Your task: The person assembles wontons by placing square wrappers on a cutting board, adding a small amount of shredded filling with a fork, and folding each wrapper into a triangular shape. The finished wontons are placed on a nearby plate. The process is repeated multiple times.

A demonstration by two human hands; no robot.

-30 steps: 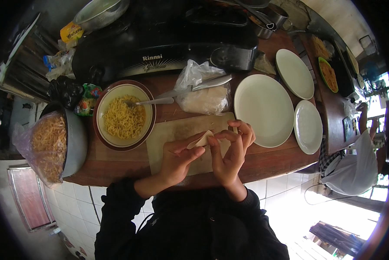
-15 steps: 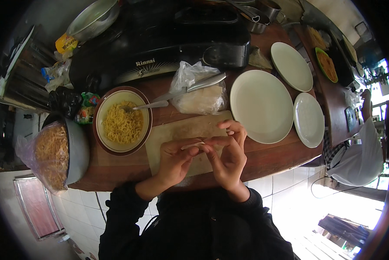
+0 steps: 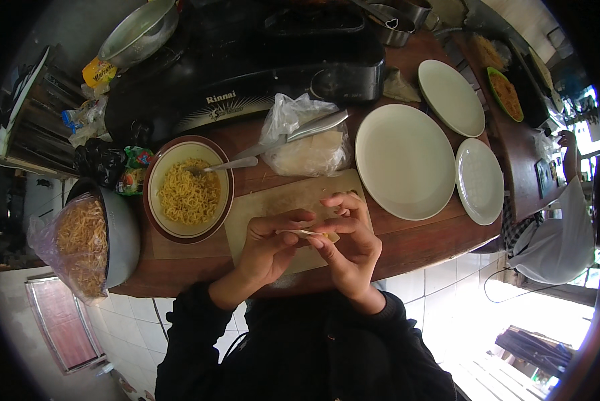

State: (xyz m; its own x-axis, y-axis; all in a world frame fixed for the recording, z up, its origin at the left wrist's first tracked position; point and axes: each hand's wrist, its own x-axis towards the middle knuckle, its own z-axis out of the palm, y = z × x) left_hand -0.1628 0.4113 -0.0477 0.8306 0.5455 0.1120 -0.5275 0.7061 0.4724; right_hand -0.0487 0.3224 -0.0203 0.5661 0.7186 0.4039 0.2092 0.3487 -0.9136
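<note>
Between my two hands is a small folded dough wrapper (image 3: pixel 308 233), pale and thin, with a little yellow showing at its right end. My left hand (image 3: pixel 265 246) pinches its left end between thumb and fingers. The right end is pinched by my right hand (image 3: pixel 350 248), its upper fingers lifted. Both hands are above a worn chopping board (image 3: pixel 256 204). To their left stands a brown-rimmed bowl (image 3: pixel 154 207) of yellow noodles (image 3: pixel 186 197), with a spoon (image 3: pixel 236 163) resting in it. Behind the board, a knife (image 3: pixel 313 127) lies across a plastic bag (image 3: pixel 283 150) of pale square sheets.
Three white plates, including a large plate (image 3: pixel 407 164), stand on the right of the wooden table (image 3: pixel 173 267). A black gas stove (image 3: pixel 246 80) fills the back. At left, a bagged heap of shreds (image 3: pixel 82 240) sits in a pot (image 3: pixel 123 230). Another person (image 3: pixel 560 234) is far right.
The folded wrapper shows more between my hands, with yellow now visible at its right end. My left fingers have lifted slightly and my right fingers have shifted.
</note>
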